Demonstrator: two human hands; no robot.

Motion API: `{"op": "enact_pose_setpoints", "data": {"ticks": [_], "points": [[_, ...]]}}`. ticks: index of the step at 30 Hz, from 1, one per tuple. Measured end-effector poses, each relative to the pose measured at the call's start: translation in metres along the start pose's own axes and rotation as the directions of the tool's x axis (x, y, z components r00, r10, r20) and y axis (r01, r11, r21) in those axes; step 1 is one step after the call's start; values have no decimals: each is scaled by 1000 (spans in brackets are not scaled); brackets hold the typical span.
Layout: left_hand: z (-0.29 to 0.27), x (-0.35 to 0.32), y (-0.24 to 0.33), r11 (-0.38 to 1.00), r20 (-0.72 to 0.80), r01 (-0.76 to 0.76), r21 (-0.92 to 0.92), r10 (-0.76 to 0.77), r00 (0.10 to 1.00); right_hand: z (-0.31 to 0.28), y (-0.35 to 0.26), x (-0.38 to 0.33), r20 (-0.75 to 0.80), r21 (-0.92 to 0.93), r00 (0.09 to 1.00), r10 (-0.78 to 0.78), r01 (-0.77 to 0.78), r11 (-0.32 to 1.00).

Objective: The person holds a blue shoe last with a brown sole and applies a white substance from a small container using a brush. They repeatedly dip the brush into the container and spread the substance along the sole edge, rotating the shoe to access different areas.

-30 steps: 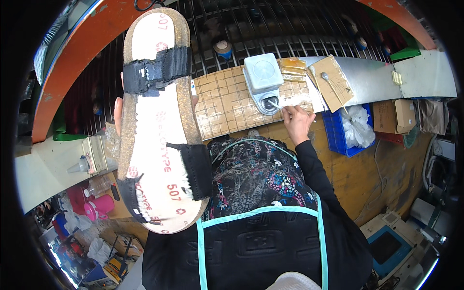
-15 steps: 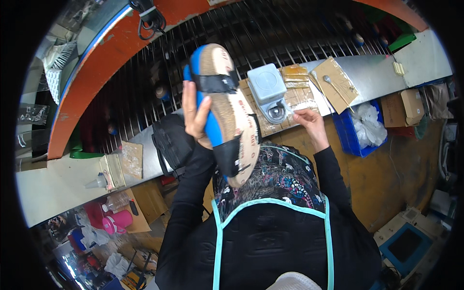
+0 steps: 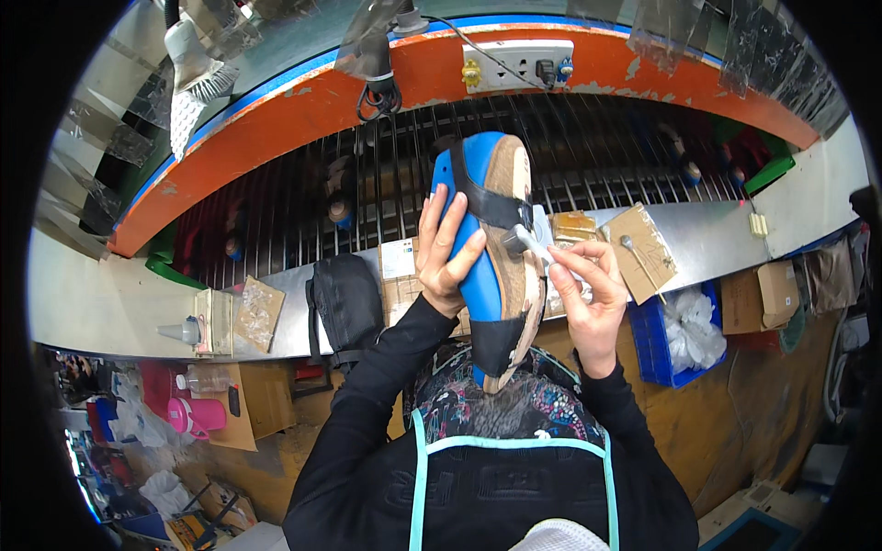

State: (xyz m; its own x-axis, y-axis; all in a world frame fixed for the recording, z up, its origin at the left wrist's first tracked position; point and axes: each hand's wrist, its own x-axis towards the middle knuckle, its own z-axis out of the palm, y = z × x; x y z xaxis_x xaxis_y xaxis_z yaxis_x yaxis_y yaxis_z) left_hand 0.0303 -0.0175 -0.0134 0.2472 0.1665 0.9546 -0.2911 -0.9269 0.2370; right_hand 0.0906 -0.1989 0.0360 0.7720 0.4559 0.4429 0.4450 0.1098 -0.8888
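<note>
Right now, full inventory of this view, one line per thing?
shoe last with sole: 1, blue last, tan sole, black straps, held upright in left hand
small brush: 1, pale handle, in right hand, tip at the sole
black bag: 1, on steel bench, left
cardboard pad with spoon-like tool: 1, brown, bench right
blue bin: 1, white plastic inside, under bench
pink bottle: 1, lower left
power strip: 1, white, orange rail
left hand: 1, grips last
right hand: 1, holds brush
</note>
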Motion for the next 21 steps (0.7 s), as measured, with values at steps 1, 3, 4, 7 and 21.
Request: {"op": "enact_pose_setpoints", "data": {"ticks": [1, 3, 4, 7, 21], "points": [[-1, -1, 1, 1000, 15, -12, 9, 12, 1000, 1, 2, 0, 1, -45, 1000, -14, 14, 999], [-4, -3, 3, 999, 45, -37, 20, 36, 998, 2, 5, 3, -18, -75, 1000, -8, 7, 997], [-6, -4, 3, 998, 63, -52, 27, 51, 997, 2, 7, 5, -31, -82, 1000, -6, 3, 997], [-8, -6, 5, 997, 105, -73, 28, 69, 992, 2, 11, 17, -98, -161, 987, -127, 111, 981], [-7, -2, 5, 993, 116, -116, 18, 113, 987, -25, 0, 38, -5, -627, 869, -494, 382, 678]]}}
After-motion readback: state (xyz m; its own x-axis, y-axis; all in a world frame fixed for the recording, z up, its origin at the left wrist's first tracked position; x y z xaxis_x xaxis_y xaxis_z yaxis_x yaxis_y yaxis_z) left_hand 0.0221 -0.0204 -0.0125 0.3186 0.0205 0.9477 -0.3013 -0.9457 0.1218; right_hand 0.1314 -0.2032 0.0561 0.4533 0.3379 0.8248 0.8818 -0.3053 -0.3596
